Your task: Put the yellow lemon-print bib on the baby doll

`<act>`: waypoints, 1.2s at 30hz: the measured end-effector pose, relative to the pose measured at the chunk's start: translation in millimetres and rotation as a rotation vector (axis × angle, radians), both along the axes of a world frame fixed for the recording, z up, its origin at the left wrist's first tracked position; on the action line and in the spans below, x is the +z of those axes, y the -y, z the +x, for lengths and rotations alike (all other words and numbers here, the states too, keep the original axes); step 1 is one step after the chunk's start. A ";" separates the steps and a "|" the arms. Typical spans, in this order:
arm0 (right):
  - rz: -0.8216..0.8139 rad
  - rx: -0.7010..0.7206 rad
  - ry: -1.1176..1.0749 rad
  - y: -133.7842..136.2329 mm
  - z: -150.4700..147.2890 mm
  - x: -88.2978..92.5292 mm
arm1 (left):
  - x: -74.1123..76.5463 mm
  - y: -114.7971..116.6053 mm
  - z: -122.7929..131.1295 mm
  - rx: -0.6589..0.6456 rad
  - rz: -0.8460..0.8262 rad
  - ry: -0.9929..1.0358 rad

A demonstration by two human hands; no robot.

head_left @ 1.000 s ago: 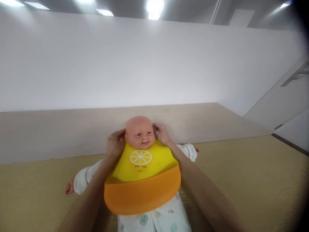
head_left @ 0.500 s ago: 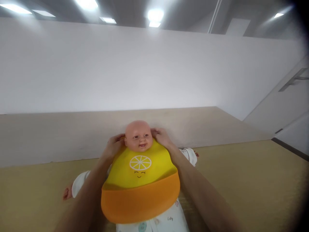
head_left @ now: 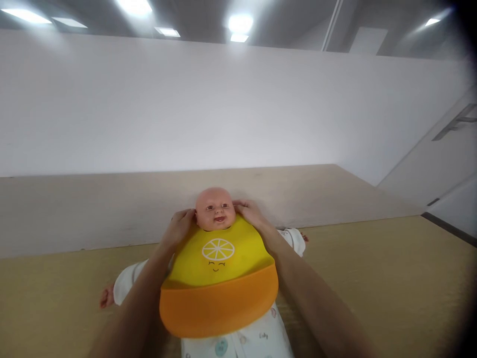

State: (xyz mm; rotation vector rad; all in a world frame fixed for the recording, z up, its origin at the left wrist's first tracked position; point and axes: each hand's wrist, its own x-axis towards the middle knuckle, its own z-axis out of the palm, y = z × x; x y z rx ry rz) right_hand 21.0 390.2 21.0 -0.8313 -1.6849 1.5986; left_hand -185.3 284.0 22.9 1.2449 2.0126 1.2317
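Observation:
A baby doll point(head_left: 215, 209) in white printed clothes lies on its back on a yellowish mat point(head_left: 372, 278). A yellow silicone bib point(head_left: 219, 278) with an orange catch pocket and a lemon-face print covers its chest. My left hand point(head_left: 179, 226) is closed on the bib's neck strap beside the doll's head on the left. My right hand point(head_left: 250, 213) is closed on the other strap end beside the head on the right. The strap ends run behind the doll's neck and are hidden. Both forearms reach in from the bottom edge.
The mat borders a pale wooden floor strip point(head_left: 112, 209) below a white wall point(head_left: 186, 109). A white door with a metal handle point(head_left: 452, 124) stands at the right. The doll's arms stick out to both sides.
The doll and bib sit slightly lower in view than a second ago, as the camera shifted. Both hands stay at the doll's neck, barely moved.

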 end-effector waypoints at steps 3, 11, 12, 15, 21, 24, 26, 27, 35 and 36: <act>-0.002 -0.004 0.010 -2.4 -0.6 -3.0 | -2.4 -1.4 -1.2 -0.049 0.004 -0.058; -0.127 0.178 -0.045 -17.0 -7.8 -17.0 | -14.1 -4.1 -6.8 -0.035 0.020 0.131; -0.135 0.195 -0.078 -18.3 -7.9 -18.6 | -14.5 -4.6 -6.9 -0.038 0.026 0.140; -0.156 0.215 -0.145 -19.3 -6.4 -20.1 | -14.0 -5.7 -6.6 -0.060 0.040 0.136; -0.139 0.197 -0.125 -18.2 -4.9 -19.9 | -8.6 -4.8 -5.4 -0.090 0.039 -0.002; -0.097 0.187 -0.149 -19.5 -6.7 -23.2 | -8.0 -4.9 -5.3 -0.078 0.026 -0.096; -0.083 0.160 -0.150 -19.9 -7.5 -24.7 | -9.3 -5.6 -5.6 -0.071 0.015 -0.141; -0.082 0.151 -0.141 -19.9 -7.8 -25.1 | -10.2 -6.0 -5.9 -0.070 0.013 -0.158; -0.032 0.183 -0.133 -25.4 -10.3 -36.1 | -17.1 -7.4 -8.1 -0.066 -0.024 -0.212; -0.028 0.173 -0.133 -26.2 -10.6 -38.3 | -17.8 -7.6 -8.2 -0.067 -0.027 -0.213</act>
